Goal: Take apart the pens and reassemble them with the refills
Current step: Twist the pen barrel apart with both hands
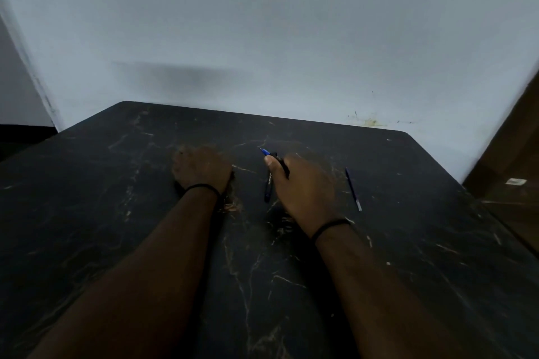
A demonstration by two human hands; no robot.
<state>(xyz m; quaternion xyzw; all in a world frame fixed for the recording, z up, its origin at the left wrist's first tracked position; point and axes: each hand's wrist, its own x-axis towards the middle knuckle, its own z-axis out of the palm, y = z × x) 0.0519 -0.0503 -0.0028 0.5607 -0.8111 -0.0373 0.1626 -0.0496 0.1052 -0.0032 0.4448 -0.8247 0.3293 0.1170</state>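
Pinching a blue-tipped pen (272, 158) in its grip, the right hand (303, 189) should steady it while the left hand (201, 167), fingers curled on the bench (116, 213), contents hidden, assists; a loose refill (353, 189) lies just right.

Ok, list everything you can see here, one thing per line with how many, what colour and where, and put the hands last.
Table: one, black with pale marble-like veins, fills the lower half of the view.
Wall: one, pale grey-blue, behind the table, with a small yellowish stain low on the right.
Pen: one, dark barrel, lying on the table beside the right hand.
Pen part with blue tip: one, pinched in the right hand, tip pointing away.
Refill: one, thin, dark blue with a pale end, lying on the table to the right.
Wristbands: two, black, one on each wrist.
Left hand: one, fingers curled, resting on the table; what it holds is hidden.
Right hand: one, pinching the blue-tipped part.
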